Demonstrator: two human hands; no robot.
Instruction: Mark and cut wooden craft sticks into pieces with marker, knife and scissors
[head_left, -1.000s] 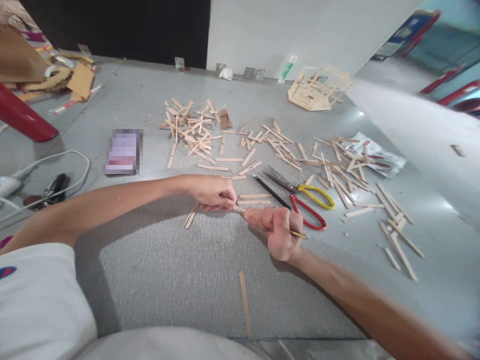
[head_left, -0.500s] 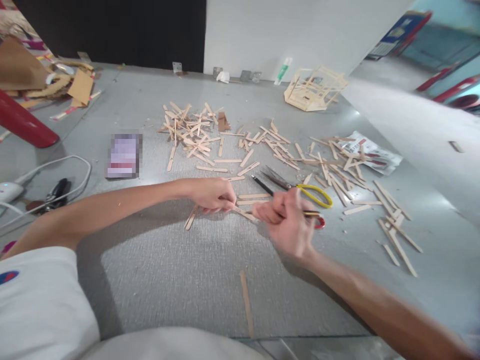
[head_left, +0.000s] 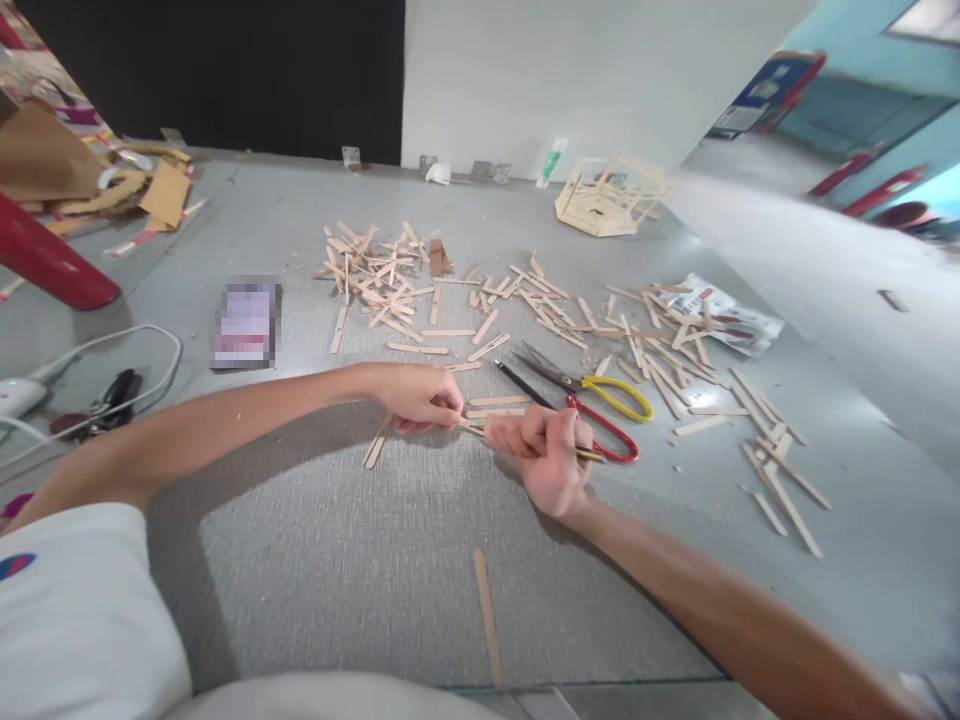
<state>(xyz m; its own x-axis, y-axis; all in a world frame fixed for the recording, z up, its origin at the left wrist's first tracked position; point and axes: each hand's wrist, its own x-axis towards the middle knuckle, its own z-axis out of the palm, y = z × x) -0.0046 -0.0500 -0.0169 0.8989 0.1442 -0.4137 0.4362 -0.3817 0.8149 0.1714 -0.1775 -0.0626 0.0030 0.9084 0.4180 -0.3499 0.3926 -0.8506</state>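
My left hand [head_left: 426, 398] is closed, pinching one end of a small wooden craft stick [head_left: 470, 427] just above the table. Close on its right, my right hand [head_left: 551, 450] is curled round a slim dark-and-gold tool [head_left: 591, 455], whose back end sticks out past the palm. The fingers hide most of that tool, so its kind is unclear. Its front meets the stick near my right fingertips. Behind this hand lie a black pen-like rod [head_left: 517, 377] and scissors [head_left: 619, 398] with one yellow and one red handle. Two craft sticks [head_left: 499, 402] lie side by side beyond my fingers.
Loose craft sticks [head_left: 379, 270] are heaped across the table's middle and right. A stick-built frame [head_left: 611, 195] and a green-labelled tube [head_left: 551, 162] stand at the back. At left are a phone [head_left: 246, 322], white cable [head_left: 169, 335] and red post [head_left: 56, 255].
My right hand has moved slightly left and down, nearer my left hand, and uncovered the scissors' red handle. The left hand keeps its pinch on the craft stick. The whole view has shifted slightly.
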